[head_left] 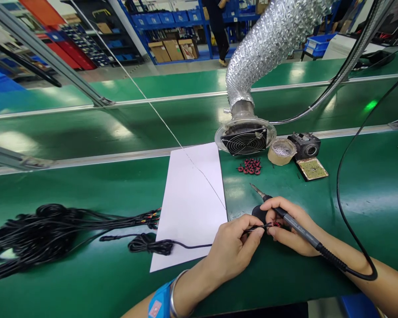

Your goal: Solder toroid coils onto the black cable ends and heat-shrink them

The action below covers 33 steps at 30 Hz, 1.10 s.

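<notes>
While right hand (290, 229) grips soldering iron (295, 225), tip up-left, left hand (232, 251) pinches black cable (185, 244) end

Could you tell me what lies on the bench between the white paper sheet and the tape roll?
A small pile of red-and-black parts, in the head view.

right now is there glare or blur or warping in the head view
Head view: overhead lights glare in pale patches on the green bench; straight rails bow from wide-angle distortion; the cable bundle at left is soft; the hands, left and right, and the soldering iron are sharp.
</notes>
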Each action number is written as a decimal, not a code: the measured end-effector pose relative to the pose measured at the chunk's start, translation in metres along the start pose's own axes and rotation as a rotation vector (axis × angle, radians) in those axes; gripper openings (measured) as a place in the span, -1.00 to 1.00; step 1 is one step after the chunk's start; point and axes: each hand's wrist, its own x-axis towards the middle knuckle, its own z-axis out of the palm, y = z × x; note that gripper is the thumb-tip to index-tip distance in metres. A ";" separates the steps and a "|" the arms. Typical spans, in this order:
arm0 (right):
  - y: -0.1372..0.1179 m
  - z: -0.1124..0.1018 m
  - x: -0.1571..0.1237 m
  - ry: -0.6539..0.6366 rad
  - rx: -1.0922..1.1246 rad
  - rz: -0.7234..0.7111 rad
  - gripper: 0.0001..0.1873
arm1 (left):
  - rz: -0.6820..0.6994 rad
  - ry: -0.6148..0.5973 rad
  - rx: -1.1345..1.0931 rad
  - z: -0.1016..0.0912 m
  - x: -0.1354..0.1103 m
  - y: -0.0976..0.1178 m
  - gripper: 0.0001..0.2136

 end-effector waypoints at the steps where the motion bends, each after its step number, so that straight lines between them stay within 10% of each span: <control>1: 0.001 0.001 0.000 0.006 0.034 0.007 -0.64 | -0.002 -0.005 -0.009 0.000 0.000 0.000 -0.84; 14: -0.003 -0.007 -0.006 -0.008 -0.128 -0.234 -0.40 | 0.230 0.113 0.216 0.000 -0.005 0.002 -0.89; 26: -0.003 -0.004 -0.005 -0.057 0.018 -0.132 -0.50 | 0.242 0.124 0.240 -0.001 -0.005 0.004 -0.88; 33: -0.003 -0.002 -0.005 0.127 -0.251 -0.350 -0.51 | 0.209 0.087 0.253 -0.001 -0.004 0.004 -0.88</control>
